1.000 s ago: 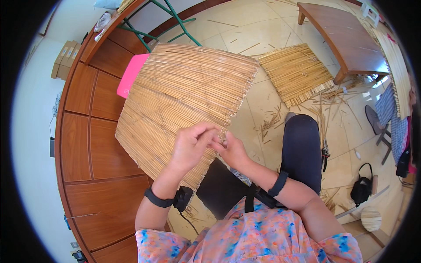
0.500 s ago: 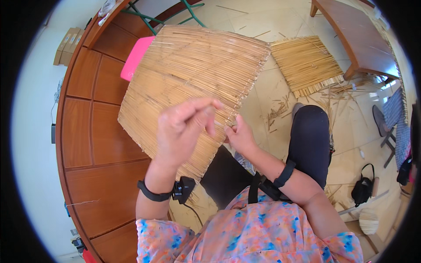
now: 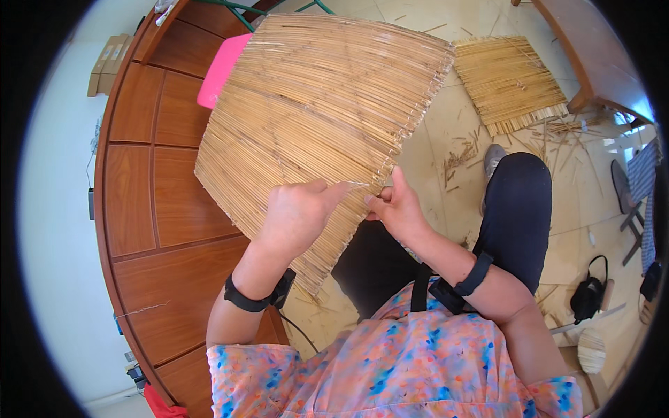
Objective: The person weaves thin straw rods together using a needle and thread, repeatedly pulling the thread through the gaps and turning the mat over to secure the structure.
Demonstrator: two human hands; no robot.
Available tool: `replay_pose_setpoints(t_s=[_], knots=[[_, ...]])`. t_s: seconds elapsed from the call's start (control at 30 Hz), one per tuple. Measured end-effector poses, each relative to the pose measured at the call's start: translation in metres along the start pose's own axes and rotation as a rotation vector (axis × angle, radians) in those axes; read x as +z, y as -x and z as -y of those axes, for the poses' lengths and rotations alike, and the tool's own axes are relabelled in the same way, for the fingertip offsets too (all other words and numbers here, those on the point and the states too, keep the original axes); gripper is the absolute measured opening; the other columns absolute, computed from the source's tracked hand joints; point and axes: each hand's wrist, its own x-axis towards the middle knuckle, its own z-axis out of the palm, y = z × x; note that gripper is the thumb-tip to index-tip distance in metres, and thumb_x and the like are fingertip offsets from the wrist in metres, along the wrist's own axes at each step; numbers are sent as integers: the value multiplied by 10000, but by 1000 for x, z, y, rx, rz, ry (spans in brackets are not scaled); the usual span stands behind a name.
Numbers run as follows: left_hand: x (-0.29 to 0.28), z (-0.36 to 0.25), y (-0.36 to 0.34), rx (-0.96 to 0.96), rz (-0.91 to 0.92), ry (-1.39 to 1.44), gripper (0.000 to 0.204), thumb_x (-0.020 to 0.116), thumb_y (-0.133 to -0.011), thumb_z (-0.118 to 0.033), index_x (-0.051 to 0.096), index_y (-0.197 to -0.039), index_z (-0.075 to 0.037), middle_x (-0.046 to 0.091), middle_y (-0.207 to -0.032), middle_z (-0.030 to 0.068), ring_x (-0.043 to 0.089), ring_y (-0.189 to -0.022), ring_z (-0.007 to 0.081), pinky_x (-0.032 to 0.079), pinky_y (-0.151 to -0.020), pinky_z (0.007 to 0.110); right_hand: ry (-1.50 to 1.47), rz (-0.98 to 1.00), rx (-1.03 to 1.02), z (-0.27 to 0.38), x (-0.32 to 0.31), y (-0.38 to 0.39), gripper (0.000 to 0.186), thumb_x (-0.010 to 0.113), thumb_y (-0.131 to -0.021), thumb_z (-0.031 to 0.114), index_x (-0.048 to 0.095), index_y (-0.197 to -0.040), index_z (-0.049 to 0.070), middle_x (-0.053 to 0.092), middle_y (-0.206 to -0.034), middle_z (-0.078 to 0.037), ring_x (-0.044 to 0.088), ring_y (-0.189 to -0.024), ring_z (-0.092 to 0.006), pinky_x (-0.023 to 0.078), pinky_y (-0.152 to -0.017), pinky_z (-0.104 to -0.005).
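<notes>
One large woven reed mat [image 3: 313,118] fills the upper centre of the frame, leaning on a wooden cabinet [image 3: 153,209]. The left hand [image 3: 296,219] pinches a thin strand at its lower edge; the right hand [image 3: 397,209] grips that edge. A smaller mat [image 3: 509,83] lies upper right.

Both hands [image 3: 348,209] at reed mat [image 3: 313,111] edge

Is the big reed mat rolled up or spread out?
Spread out: the reed mat lies open as one flat sheet, with the left hand and right hand at its near edge.
</notes>
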Motion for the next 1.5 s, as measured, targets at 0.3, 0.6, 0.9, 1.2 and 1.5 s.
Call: replay_pose_setpoints(t_s=[0.3, 0.6, 0.9, 1.2, 1.5], knots=[[5, -3, -6, 15, 80, -30, 271, 651, -811, -80, 725, -1066, -133, 568, -673, 60, 625, -585, 265, 498, -494, 375, -17, 1, -11, -2, 1, 1, 368, 596, -953, 8, 358, -1234, -1, 697, -801, -127, 696, -669, -169, 585, -567, -301], [0, -6, -11, 30, 62, -36, 175, 647, -781, -85, 683, -947, -129, 558, -672, 38, 639, -588, 252, 501, -484, 373, 2, -11, -38, -5, 2, 1, 341, 607, -944, 9, 355, -1171, -22, 672, -718, -120, 688, -608, -181, 581, -548, -310], [0, -6, -12, 34, 101, -68, 249, 657, -792, -76, 731, -1024, -130, 570, -668, 39, 630, -588, 242, 499, -492, 354, 5, -21, -27, -3, 4, 2, 328, 609, -935, -1, 362, -1150, -19, 664, -697, -120, 688, -604, -183, 578, -534, -313], [0, -6, -12, 58, 81, -77, 72, 641, -772, -103, 626, -842, -115, 562, -679, 35, 646, -583, 236, 490, -461, 368, 1, -23, -40, 2, 5, 4, 328, 609, -934, -2, 372, -1160, -21, 670, -702, -125, 691, -604, -189, 570, -529, -317], [-3, -7, -12, 42, 120, -91, 264, 654, -784, -74, 729, -1030, -134, 562, -665, 33, 630, -597, 230, 495, -491, 352, 36, -22, -32, 0, 5, 4, 318, 611, -933, 1, 363, -1131, -20, 669, -692, -128, 693, -595, -199, 565, -527, -320]])
